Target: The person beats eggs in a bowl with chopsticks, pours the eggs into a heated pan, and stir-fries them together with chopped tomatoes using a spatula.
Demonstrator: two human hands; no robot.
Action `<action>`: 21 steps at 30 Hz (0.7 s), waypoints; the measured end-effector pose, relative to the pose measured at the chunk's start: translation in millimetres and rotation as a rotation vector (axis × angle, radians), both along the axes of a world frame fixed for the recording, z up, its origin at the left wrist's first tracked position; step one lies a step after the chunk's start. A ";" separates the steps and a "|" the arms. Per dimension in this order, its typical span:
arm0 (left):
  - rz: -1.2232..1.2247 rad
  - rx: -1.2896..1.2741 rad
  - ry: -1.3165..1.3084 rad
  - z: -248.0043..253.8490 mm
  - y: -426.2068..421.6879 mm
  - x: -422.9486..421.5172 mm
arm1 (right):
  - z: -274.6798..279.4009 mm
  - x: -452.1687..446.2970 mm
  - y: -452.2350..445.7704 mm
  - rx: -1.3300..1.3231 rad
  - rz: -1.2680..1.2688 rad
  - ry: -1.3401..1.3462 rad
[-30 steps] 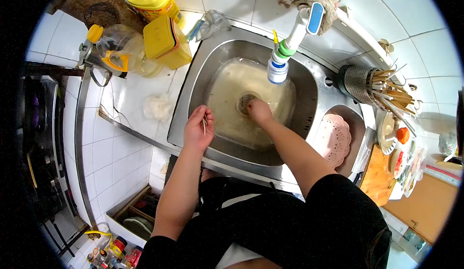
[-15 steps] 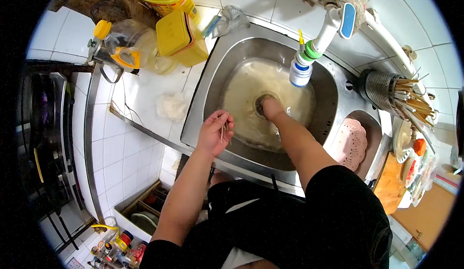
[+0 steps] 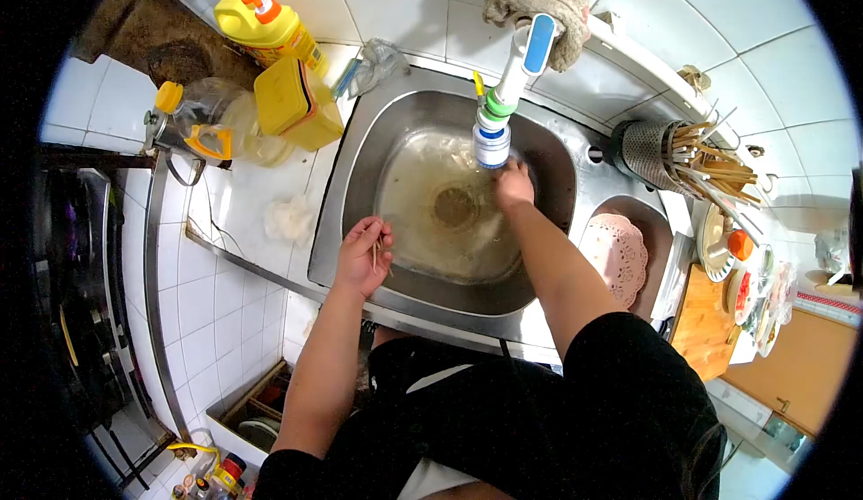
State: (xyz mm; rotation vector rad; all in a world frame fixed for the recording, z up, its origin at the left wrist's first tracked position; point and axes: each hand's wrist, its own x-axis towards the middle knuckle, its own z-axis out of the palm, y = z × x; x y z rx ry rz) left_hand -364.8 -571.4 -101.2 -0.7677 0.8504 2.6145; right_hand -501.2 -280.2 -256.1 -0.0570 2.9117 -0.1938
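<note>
My left hand (image 3: 363,256) is held over the near left rim of the steel sink (image 3: 360,163), fingers closed on several thin sticks (image 3: 378,253) whose ends poke out below. My right hand (image 3: 514,185) is at the right side of the large basin, just below the faucet nozzle (image 3: 492,145). Its fingertips point away from me and are partly hidden, so their grip is unclear. Cloudy, shallow water (image 3: 422,221) lies in the basin around a round dark drain (image 3: 458,206). No stream from the nozzle is visible.
The small side basin holds a pink scalloped basket (image 3: 615,260). Chopsticks fill a metal holder (image 3: 649,154) at the right. A yellow container (image 3: 292,109), a clear jug (image 3: 229,123) and a crumpled white wad (image 3: 289,220) stand or lie left. A cutting board (image 3: 707,320) is far right.
My right hand has left the drain and moved to the basin's right side, uncovering the drain. My left hand still holds the thin sticks. The view has shifted.
</note>
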 end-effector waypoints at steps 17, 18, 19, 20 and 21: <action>-0.056 -0.068 -0.031 7.7 4.5 -7.1 | 12.7 123.7 -58.2 -0.194 0.392 -0.457; -0.061 -0.065 -0.035 9.5 5.3 -4.7 | 15.6 125.7 -64.9 -0.183 0.411 -0.558; -0.071 -0.070 -0.040 9.7 4.8 -3.6 | 22.2 128.3 -70.6 -0.171 0.429 -0.661; -0.083 -0.073 -0.044 9.8 4.5 -4.1 | 20.0 133.1 -73.0 -0.156 0.428 -0.650; -0.095 -0.074 -0.046 9.8 4.1 -3.9 | 17.6 138.0 -74.0 -0.138 0.425 -0.637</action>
